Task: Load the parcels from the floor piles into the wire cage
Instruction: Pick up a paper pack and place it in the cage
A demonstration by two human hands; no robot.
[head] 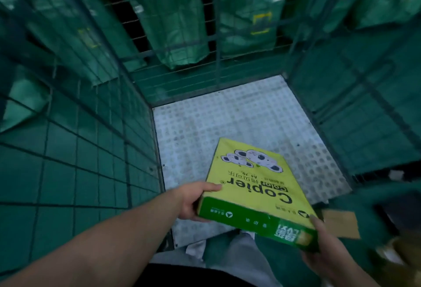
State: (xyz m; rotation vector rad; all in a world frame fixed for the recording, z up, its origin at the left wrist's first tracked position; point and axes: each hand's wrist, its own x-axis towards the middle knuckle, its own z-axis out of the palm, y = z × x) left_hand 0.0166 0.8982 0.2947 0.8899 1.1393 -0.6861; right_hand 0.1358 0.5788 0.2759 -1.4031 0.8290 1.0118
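The yellow-and-green copier-paper parcel (255,191) tilts over the near edge of the wire cage (91,150)'s studded floor (227,122), my left hand (193,202) and right hand (328,250) gripping its near corners, green sacks (173,24) behind the back mesh.

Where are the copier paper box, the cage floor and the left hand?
copier paper box (252,186): head view, yellow top face.
cage floor (227,122): head view, bare perforated plate beyond the box.
left hand (192,200): head view, thumb base at the box's near left corner.
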